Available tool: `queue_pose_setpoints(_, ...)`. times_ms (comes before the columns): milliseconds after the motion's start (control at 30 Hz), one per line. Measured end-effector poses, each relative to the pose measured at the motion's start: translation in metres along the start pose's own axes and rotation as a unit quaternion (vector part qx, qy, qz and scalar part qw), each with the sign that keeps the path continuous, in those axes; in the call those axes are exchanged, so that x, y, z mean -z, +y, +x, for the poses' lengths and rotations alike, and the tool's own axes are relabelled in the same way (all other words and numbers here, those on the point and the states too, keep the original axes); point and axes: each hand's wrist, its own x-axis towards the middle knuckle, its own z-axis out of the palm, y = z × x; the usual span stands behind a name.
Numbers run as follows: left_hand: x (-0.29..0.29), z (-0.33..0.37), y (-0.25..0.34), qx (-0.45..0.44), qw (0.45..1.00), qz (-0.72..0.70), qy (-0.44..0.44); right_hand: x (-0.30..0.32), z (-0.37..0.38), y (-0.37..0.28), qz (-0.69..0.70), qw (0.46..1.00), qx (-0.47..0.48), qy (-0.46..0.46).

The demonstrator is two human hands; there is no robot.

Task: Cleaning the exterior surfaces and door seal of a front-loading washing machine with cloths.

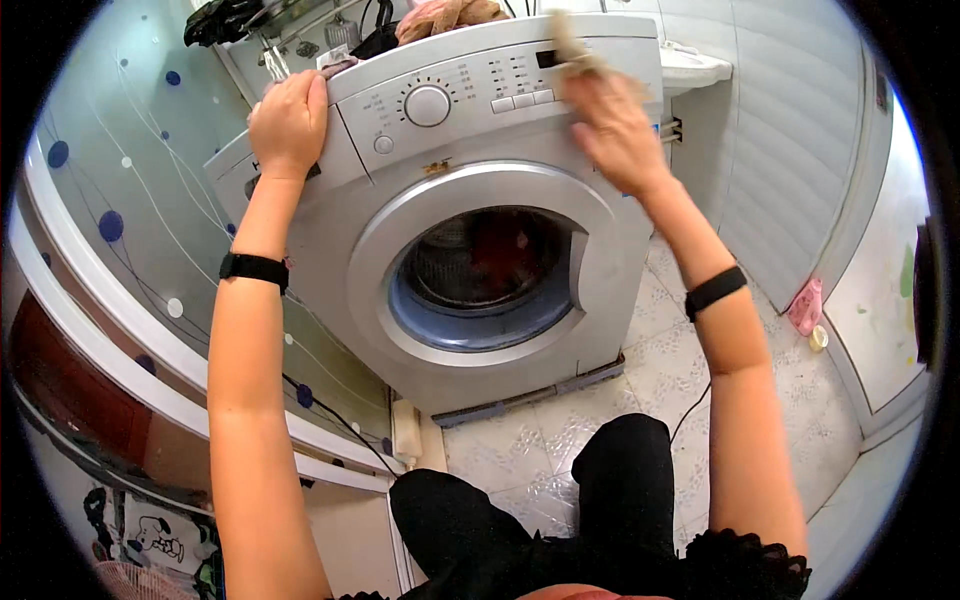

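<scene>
The washing machine (500, 146) stands on the tiled floor, straight ahead of the person. The right hand (615, 130) is at the right part of its control panel (475, 88), and its fingers appear to be grasping a tan cloth (567, 42), though blur hides their exact hold. The left hand (288, 122) rests at the far left corner of the machine, fingers curled over the edge beside a bundled cloth; I cannot tell whether they grip anything.

Work on the panel looks under way rather than finished. The area round the dial (428, 105) looks fairly clean, but nothing here proves that it has been wiped. A brown mark (438, 166) remains just above the round door (370, 265), which seems closed; judging by that, the lower front may be left to do.
</scene>
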Motion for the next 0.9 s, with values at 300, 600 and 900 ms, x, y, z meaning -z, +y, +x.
queue_pose_setpoints(300, -0.008, 0.004, -0.002, 0.008, 0.999, 0.021, 0.026, -0.034, 0.007, -0.028, -0.036, 0.996, 0.043, 0.065)
queue_pose_setpoints(600, -0.008, 0.002, 0.011, 0.008, 0.998, 0.052, 0.029, -0.003, 0.030, 0.090, -0.011, 0.973, -0.163, 0.162)
queue_pose_setpoints(900, -0.002, 0.001, -0.001, 0.026, 0.994, 0.102, 0.013, -0.029, 0.038, 0.053, -0.083, 0.982, -0.004, 0.171)
